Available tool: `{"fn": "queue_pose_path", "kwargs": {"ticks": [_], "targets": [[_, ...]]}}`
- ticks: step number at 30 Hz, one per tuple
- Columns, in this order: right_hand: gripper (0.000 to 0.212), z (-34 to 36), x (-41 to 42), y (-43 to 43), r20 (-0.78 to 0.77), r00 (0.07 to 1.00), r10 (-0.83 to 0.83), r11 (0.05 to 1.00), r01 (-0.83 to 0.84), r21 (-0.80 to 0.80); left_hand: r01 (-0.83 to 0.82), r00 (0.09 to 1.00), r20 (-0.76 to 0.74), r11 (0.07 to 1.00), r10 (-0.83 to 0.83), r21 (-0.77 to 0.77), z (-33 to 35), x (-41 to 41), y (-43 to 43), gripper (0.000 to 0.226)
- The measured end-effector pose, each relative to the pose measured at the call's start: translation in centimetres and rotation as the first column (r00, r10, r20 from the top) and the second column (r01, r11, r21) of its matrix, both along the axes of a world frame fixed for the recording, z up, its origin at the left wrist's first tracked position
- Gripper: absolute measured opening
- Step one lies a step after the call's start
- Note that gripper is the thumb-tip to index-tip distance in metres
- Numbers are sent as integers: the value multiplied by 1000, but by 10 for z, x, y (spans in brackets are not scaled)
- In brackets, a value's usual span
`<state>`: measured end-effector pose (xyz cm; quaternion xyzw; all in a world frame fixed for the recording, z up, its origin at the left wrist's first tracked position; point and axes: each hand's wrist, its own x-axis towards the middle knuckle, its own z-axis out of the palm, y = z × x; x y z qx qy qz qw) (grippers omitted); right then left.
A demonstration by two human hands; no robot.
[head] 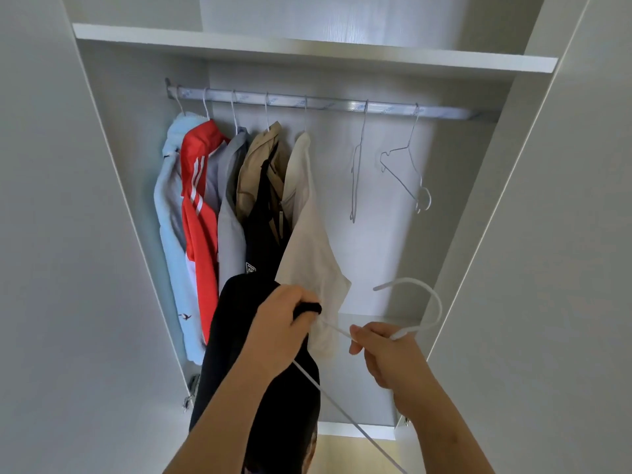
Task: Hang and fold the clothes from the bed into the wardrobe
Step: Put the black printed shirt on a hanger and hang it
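My left hand [280, 326] grips a bunched edge of a black garment [236, 336] that hangs down in front of the open wardrobe. My right hand [386, 354] holds a white hanger [424, 302] just below its hook. One arm of the hanger runs toward the left hand, and another runs down past the black cloth. Both hands are well below the metal rail [342, 106]. The lower part of the black garment is hidden behind my left forearm.
Several garments hang at the rail's left: light blue [171, 206], red [198, 206], grey [229, 213], tan [260, 165] and cream [307, 234]. Two bare wire hangers [405, 172] hang on the right. A shelf [307, 46] sits above, doors either side.
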<state>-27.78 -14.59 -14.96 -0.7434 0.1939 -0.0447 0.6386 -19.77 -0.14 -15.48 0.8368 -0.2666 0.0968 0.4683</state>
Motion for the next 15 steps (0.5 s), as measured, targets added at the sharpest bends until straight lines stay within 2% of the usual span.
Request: {"fn": "queue_pose_path", "kwargs": {"ticks": [3, 5, 7, 10, 15], "targets": [[45, 8, -4, -6, -3, 1000, 24, 999, -23, 45, -242, 968, 42, 967, 246, -84, 5, 16, 20, 14], [46, 16, -8, -14, 2, 1000, 27, 994, -27, 106, -388, 921, -14, 914, 389, -122, 7, 26, 36, 16], [45, 21, -10, -16, -3, 999, 47, 991, -46, 123, -443, 896, -110, 884, 430, -148, 5, 32, 42, 16], [45, 23, -8, -12, -14, 996, 87, 984, -83, 158, -383, 920, -174, 899, 351, -214, 7, 26, 33, 21], [41, 14, -1, 0, -63, 993, 96, 968, -78, 238, -105, 994, -38, 991, 102, -84, 8, 4, 2, 11]]}}
